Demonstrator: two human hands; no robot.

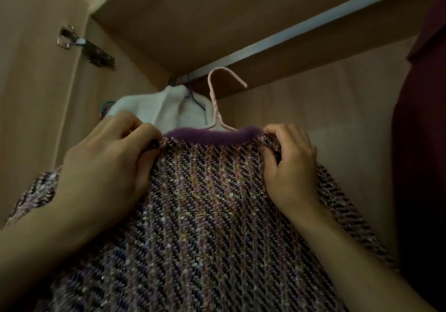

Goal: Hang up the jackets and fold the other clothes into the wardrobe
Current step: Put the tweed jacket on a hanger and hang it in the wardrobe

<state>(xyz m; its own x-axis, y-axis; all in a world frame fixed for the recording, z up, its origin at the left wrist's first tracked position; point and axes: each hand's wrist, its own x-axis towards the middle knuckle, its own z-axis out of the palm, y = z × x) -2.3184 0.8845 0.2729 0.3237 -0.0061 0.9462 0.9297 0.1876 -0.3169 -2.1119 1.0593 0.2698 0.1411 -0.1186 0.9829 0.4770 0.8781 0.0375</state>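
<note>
Wardrobe interior fills the frame; rail point(301, 25) runs diagonally from centre to upper right. Your left hand point(108, 162) and right hand point(292, 164) each pinch a shoulder of the tweed jacket point(205, 203), frame centre. Pink hanger point(218, 99) hook sits just below the rail, unhooked; lift upward.

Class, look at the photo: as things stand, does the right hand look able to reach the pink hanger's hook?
Probably yes. The pink hanger's hook stands bare above the purple collar, with nothing between it and the right hand. But that hand grips the tweed jacket and must let go first.
</note>
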